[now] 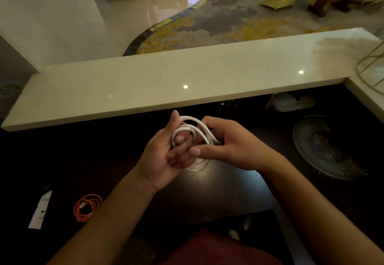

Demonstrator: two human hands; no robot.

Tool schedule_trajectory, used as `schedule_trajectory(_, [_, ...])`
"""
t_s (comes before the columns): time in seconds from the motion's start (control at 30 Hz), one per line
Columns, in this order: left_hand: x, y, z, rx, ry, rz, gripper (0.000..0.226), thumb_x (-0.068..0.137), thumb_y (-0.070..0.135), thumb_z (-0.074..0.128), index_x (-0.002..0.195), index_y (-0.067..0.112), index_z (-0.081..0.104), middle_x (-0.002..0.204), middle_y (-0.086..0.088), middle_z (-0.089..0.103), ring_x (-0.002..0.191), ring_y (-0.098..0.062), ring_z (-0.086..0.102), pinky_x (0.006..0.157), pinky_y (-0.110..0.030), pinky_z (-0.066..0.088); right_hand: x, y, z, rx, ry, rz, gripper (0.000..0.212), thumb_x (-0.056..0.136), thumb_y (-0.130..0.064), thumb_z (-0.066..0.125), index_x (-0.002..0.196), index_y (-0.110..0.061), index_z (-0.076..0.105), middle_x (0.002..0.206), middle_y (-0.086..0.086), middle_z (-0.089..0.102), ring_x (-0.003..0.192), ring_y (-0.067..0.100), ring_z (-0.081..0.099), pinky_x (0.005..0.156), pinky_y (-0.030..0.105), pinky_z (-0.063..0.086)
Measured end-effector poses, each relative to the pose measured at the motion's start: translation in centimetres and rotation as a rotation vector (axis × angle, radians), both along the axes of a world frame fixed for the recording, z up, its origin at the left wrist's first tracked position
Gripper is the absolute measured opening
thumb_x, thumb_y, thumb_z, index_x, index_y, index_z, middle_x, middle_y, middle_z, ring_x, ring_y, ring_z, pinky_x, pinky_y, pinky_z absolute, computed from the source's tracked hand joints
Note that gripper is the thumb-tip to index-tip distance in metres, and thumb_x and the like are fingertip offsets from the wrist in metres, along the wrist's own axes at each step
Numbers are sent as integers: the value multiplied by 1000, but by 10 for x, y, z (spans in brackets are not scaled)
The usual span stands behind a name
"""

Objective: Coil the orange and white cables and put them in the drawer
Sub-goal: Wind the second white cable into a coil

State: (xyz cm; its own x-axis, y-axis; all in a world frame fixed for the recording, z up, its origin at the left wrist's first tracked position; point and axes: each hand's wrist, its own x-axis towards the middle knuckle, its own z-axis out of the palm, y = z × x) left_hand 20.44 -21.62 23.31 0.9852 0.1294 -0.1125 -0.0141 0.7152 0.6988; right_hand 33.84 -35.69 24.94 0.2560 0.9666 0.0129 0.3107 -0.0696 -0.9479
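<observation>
The white cable (195, 128) forms a few loops held above the dark desk (228, 190), between both hands. My left hand (168, 150) has the loops wound around its fingers, thumb pointing up. My right hand (226, 146) grips the right side of the same loops with curled fingers. The orange cable (86, 207) lies coiled on the desk at the lower left, apart from both hands. No drawer shows in this view.
A raised pale stone counter (187, 77) runs across behind the desk. A ribbed glass dish (324, 146) sits at the right. A white paper strip (40, 210) lies left of the orange coil. A gold wire frame (372, 71) stands at the far right.
</observation>
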Motion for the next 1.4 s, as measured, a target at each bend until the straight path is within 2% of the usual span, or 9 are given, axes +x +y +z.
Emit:
schedule_trajectory(0.27, [-1,0,6,82,70,-67,54,95,59,41,69,15,57,39,6,41,36,-8,25,42,-22,23,2,2,3,22,-73,-49,25,95,-37,69,108,-18,77,95,7,78,92,23,75,82,53,57])
schedule_trajectory(0.37, [-2,-2,8,318,121,94,60,101,51,35,77,9,70,55,-8,57,50,-21,50,54,-30,43,5,0,7,70,208,7,31,102,-30,55,101,-9,78,84,13,75,75,25,69,64,41,55])
schedule_trajectory(0.43, [-5,-1,13,462,141,170,54,101,44,39,88,7,76,69,-15,68,65,-29,63,66,-33,54,6,-1,7,65,267,-16,39,104,-33,49,77,-25,75,62,9,53,53,28,47,51,38,32])
schedule_trajectory(0.5, [-8,-1,18,644,172,231,47,99,40,44,93,6,76,81,-15,75,74,-27,71,73,-32,59,8,-1,2,58,268,-75,48,103,-38,46,63,-14,56,59,4,37,50,21,31,51,33,23])
schedule_trajectory(0.67, [-11,7,16,1220,242,452,38,94,47,57,76,15,69,61,9,59,56,-3,53,59,-20,42,11,-2,0,41,236,-139,45,103,-32,48,73,0,55,58,-4,37,48,9,31,46,20,27])
schedule_trajectory(0.83, [-14,6,18,1013,212,383,35,90,42,64,71,12,60,57,1,51,53,-12,45,53,-25,39,10,-1,-1,50,177,-159,43,101,-34,55,83,1,69,62,5,52,57,14,48,54,22,40])
schedule_trajectory(1.03, [-18,8,10,993,149,410,31,99,30,47,84,12,68,96,2,69,100,-10,65,91,-29,48,13,-2,-5,78,-9,-180,74,92,-61,57,94,12,65,87,41,58,73,47,59,67,57,47])
schedule_trajectory(1.27, [-17,1,7,865,28,286,48,103,22,33,76,1,67,102,-20,70,106,-35,66,97,-46,50,9,1,-9,71,-36,-195,45,100,-37,53,88,1,72,74,17,65,64,22,55,63,39,43])
schedule_trajectory(1.4, [-17,-7,7,908,80,311,35,100,27,55,84,-2,69,94,-13,76,85,-20,72,78,-26,56,6,2,-9,66,-9,-164,49,99,-38,53,85,6,68,66,12,58,62,12,49,60,32,39])
